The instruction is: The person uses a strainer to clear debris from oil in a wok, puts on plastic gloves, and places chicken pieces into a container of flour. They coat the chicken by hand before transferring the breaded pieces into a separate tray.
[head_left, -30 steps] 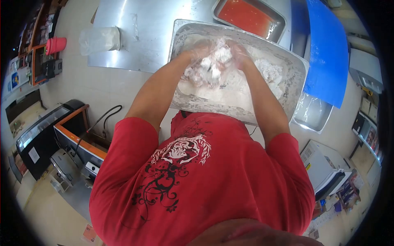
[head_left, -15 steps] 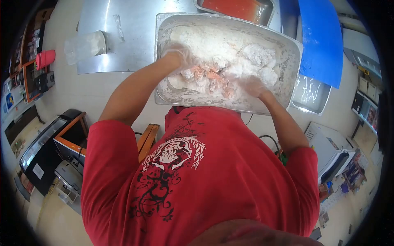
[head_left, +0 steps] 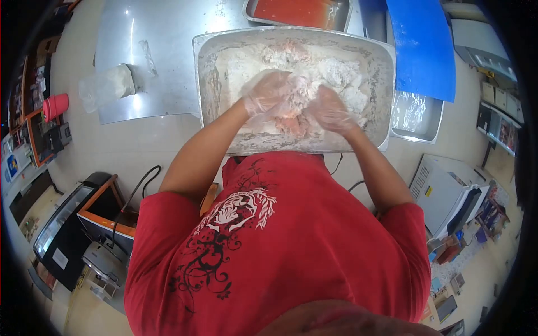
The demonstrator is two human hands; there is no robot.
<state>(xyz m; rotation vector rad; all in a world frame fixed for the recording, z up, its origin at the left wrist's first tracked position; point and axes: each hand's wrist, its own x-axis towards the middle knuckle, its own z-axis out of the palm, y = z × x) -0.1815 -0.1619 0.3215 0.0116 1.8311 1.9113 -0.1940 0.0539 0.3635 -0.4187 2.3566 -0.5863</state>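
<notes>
A large metal tray (head_left: 208,84) holds white flour and floured pieces. Both my hands wear clear plastic gloves and are over the tray's middle. My left hand (head_left: 270,92) and my right hand (head_left: 332,109) face each other, with a floured clump (head_left: 298,94) between them, fingers curled against it. Just below the hands lies a pinkish-orange piece (head_left: 291,126) in the flour. Another floured pinkish piece (head_left: 288,51) is near the tray's far side, and white coated lumps (head_left: 342,73) lie to the right.
Behind the large tray is a pan of reddish-orange liquid (head_left: 297,12). A blue board (head_left: 421,53) and a smaller metal pan (head_left: 414,115) are at the right. On the metal table (head_left: 162,61) lie a plastic bag with white contents (head_left: 115,83) and a crumpled clear wrapper (head_left: 148,58).
My hands have come together from opposite sides and lifted a floured clump between them. A pinkish piece now shows near the tray's far side. The camera view has shifted slightly.
</notes>
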